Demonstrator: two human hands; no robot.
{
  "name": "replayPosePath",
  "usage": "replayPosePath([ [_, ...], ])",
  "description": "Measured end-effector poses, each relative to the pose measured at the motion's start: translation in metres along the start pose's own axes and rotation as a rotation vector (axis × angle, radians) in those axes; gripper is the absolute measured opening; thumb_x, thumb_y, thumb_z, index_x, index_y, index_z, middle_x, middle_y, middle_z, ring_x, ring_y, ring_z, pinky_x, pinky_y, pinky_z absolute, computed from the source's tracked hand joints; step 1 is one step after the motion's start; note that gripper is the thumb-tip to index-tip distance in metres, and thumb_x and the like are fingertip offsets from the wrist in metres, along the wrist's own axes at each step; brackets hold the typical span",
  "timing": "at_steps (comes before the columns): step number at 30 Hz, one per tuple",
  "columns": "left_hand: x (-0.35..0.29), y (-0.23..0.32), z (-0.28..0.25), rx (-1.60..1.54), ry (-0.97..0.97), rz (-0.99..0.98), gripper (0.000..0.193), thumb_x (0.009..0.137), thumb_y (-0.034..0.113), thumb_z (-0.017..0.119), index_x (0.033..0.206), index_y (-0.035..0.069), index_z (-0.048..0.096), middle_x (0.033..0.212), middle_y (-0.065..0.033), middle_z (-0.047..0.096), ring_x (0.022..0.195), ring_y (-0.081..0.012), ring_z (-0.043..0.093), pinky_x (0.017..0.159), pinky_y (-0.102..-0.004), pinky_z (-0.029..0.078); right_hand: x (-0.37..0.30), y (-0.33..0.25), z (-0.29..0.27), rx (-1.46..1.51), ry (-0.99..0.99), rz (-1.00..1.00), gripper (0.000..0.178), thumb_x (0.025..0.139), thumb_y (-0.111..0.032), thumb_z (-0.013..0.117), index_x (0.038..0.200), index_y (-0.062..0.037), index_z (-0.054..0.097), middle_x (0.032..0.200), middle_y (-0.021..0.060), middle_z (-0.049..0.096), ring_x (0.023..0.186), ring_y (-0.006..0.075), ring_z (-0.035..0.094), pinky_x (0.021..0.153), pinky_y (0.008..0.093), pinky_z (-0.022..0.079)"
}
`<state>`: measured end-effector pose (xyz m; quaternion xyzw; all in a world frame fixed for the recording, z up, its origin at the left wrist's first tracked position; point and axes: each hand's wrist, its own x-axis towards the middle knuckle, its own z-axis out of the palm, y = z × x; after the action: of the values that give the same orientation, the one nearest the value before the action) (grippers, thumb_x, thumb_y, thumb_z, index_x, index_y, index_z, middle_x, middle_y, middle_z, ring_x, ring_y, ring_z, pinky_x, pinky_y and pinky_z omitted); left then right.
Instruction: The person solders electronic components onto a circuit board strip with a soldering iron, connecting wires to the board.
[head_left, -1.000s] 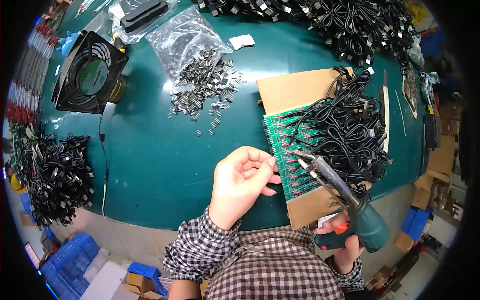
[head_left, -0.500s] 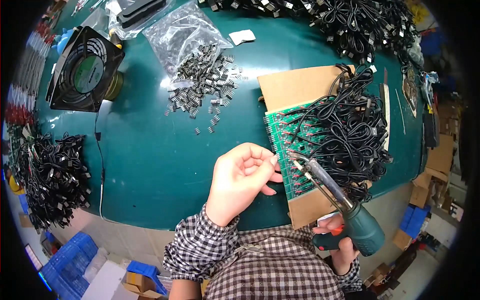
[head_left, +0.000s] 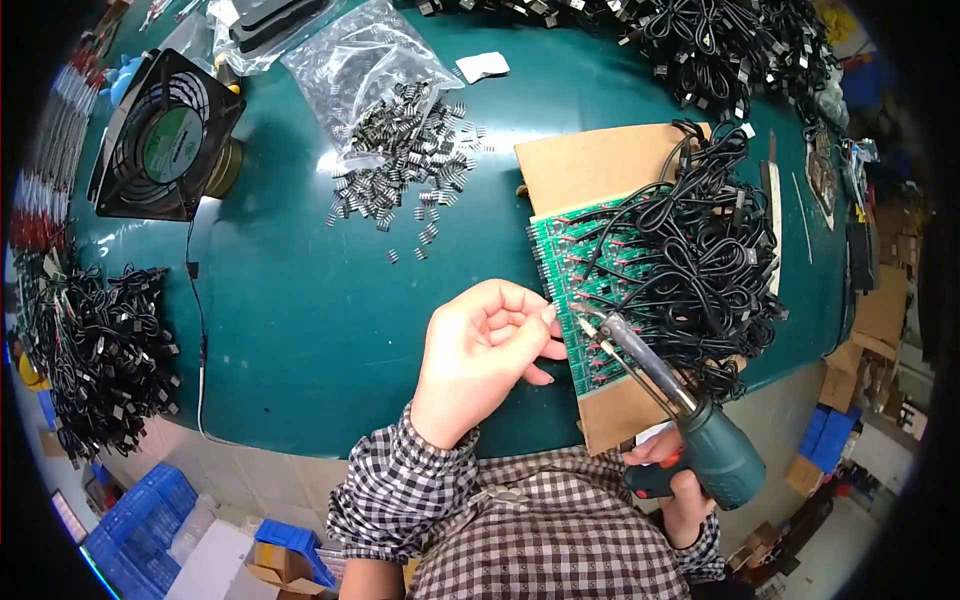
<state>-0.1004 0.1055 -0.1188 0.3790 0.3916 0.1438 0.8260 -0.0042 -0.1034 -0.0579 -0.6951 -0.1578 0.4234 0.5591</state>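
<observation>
My right hand [head_left: 672, 478] grips the handle of a dark green soldering gun [head_left: 722, 450] with a red trigger. Its metal barrel slants up and left, with the tip over a green circuit board panel [head_left: 590, 366], close to the panel's left edge. At that edge my left hand [head_left: 486, 345] is closed, thumb and forefinger pinched together. What they hold, if anything, is too small to make out. Red wires and coiled black USB cables [head_left: 690, 260] run from the panel to the right. The panel lies on brown cardboard [head_left: 600, 165]; small pin connectors line its left edge.
Small black pin connectors [head_left: 410, 160] lie heaped by a clear plastic bag [head_left: 350, 60]. A black fan [head_left: 168, 140] stands at far left, above a cable bundle [head_left: 110, 350]. More USB cables [head_left: 730, 50] are piled at far right. Blue crates [head_left: 150, 520] stand below the table.
The soldering gun's tip has shifted slightly left, closer to my left fingertips and the panel's edge. My left hand has stayed almost in place, still pinched.
</observation>
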Motion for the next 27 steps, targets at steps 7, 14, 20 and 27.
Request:
replayPosePath([
  [7, -0.0007, 0.0005, 0.0008, 0.004, 0.005, 0.004, 0.015, 0.084, 0.007, 0.056, 0.089, -0.006, 0.054, 0.079, -0.0125, 0.061, 0.068, -0.0172, 0.064, 0.049, -0.0213, 0.052, 0.0003, 0.0019, 0.0025, 0.012, 0.011, 0.021, 0.048, 0.079, -0.043, 0.06, 0.084, 0.0032, 0.048, 0.079, 0.0112, 0.05, 0.078, 0.021, 0.056, 0.072, 0.0382, 0.053],
  [14, -0.0008, 0.0004, 0.0007, 0.011, 0.004, 0.004, 0.015, 0.084, 0.007, 0.055, 0.089, -0.006, 0.054, 0.078, -0.0129, 0.061, 0.068, -0.0169, 0.064, 0.049, -0.0214, 0.052, 0.0024, 0.0033, 0.0051, 0.02, 0.009, -0.006, 0.044, 0.08, -0.04, 0.059, 0.083, 0.0024, 0.047, 0.077, 0.0104, 0.049, 0.078, 0.021, 0.056, 0.072, 0.0401, 0.053],
  [20, -0.0005, -0.0002, 0.0009, 0.011, 0.011, 0.006, 0.014, 0.084, 0.007, 0.055, 0.089, -0.006, 0.054, 0.078, -0.0131, 0.062, 0.068, -0.017, 0.064, 0.049, -0.0215, 0.052, 0.0044, 0.0029, 0.0047, 0.011, -0.008, 0.005, 0.044, 0.08, -0.04, 0.058, 0.084, 0.0022, 0.047, 0.076, 0.0096, 0.048, 0.076, 0.0204, 0.055, 0.072, 0.0403, 0.053],
  [27, -0.0007, 0.0003, 0.0015, 0.004, 0.017, 0.002, 0.013, 0.084, 0.006, 0.056, 0.089, -0.006, 0.054, 0.078, -0.0124, 0.061, 0.067, -0.0171, 0.064, 0.049, -0.0217, 0.052, 0.0047, 0.0019, 0.0069, 0.017, 0.029, 0.023, 0.045, 0.079, -0.041, 0.06, 0.083, 0.0019, 0.047, 0.075, 0.0094, 0.048, 0.073, 0.0204, 0.054, 0.072, 0.0411, 0.053],
])
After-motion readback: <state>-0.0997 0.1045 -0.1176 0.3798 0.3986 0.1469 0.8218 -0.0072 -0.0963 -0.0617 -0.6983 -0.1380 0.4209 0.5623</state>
